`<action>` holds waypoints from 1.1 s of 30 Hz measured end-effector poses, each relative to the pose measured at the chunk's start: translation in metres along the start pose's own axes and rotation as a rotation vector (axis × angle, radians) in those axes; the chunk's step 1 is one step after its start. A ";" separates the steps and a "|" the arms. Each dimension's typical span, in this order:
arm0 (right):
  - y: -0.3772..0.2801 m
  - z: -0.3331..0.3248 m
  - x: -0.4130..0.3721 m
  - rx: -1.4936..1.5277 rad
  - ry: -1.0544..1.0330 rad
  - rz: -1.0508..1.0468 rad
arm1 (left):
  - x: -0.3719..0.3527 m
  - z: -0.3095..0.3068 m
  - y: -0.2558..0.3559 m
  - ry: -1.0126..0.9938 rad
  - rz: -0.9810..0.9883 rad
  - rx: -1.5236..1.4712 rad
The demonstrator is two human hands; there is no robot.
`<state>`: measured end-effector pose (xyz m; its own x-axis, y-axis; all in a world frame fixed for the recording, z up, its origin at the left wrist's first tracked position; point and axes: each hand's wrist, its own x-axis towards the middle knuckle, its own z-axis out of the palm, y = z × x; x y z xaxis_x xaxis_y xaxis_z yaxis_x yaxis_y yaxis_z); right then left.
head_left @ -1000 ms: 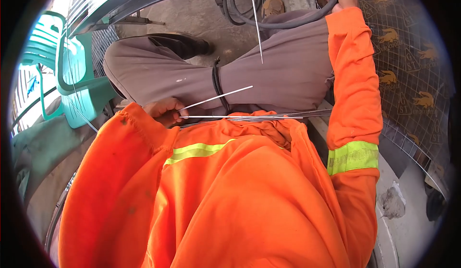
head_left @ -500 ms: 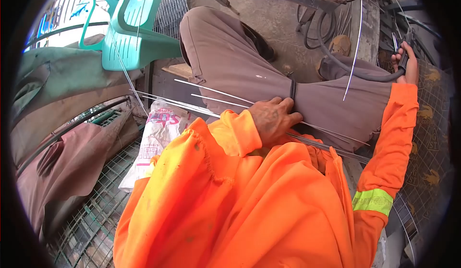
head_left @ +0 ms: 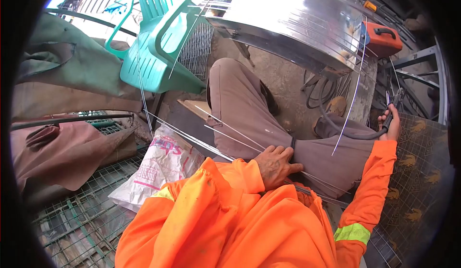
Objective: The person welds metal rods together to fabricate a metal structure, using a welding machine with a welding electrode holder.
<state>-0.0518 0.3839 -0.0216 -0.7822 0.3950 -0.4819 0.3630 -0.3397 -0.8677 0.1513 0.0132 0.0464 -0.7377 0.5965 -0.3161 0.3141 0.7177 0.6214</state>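
My left hand [head_left: 274, 166] lies low on my lap with curled fingers, closed over thin metal rods [head_left: 194, 140] that come out on both sides of it. Its fingertips are beside a dark band [head_left: 293, 143] on my trousers. Out to the right, my right hand [head_left: 392, 125] is wrapped round a welding electrode holder [head_left: 397, 99], held upright. A thin rod rises from the holder's jaws, and a thick black cable [head_left: 353, 132] runs from its lower end across my leg. How tightly the left fingers grip the rods is hidden.
Ahead stands a shiny sheet-metal surface [head_left: 288, 16] with rods on it. An orange case [head_left: 383, 39] is at its right end. A green plastic chair [head_left: 161, 42] stands at front left. A white sack [head_left: 161, 167] lies beside me on wire mesh [head_left: 91, 220].
My view has tilted upward, bringing the metal surface and orange case into view. The left hand stays on the rods in my lap, and the right hand still holds the electrode holder.
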 end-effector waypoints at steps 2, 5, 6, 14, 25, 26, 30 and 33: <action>-0.001 0.004 -0.004 0.018 -0.013 -0.008 | 0.002 0.000 -0.010 -0.092 0.038 -0.097; -0.003 0.008 -0.009 0.001 0.023 0.003 | -0.002 -0.013 -0.017 0.000 0.098 -0.181; -0.003 0.009 -0.009 0.003 0.024 -0.007 | -0.005 -0.019 -0.019 0.029 0.124 -0.205; -0.005 0.012 -0.011 0.046 0.018 0.022 | -0.024 -0.142 -0.016 0.262 0.069 0.148; -0.002 0.004 -0.006 0.062 0.048 0.027 | 0.127 -0.199 -0.130 0.772 0.401 0.362; -0.002 0.004 -0.005 0.053 0.070 0.034 | 0.141 -0.197 -0.143 0.785 0.407 0.295; -0.003 0.005 -0.007 0.051 0.070 0.024 | 0.170 -0.192 -0.174 0.715 0.370 0.106; -0.005 0.007 -0.010 0.080 0.077 0.027 | 0.179 -0.189 -0.183 0.712 0.343 0.021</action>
<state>-0.0493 0.3753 -0.0119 -0.7305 0.4483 -0.5152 0.3393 -0.4165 -0.8434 -0.1516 -0.0790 0.0114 -0.8005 0.4174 0.4301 0.5993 0.5464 0.5851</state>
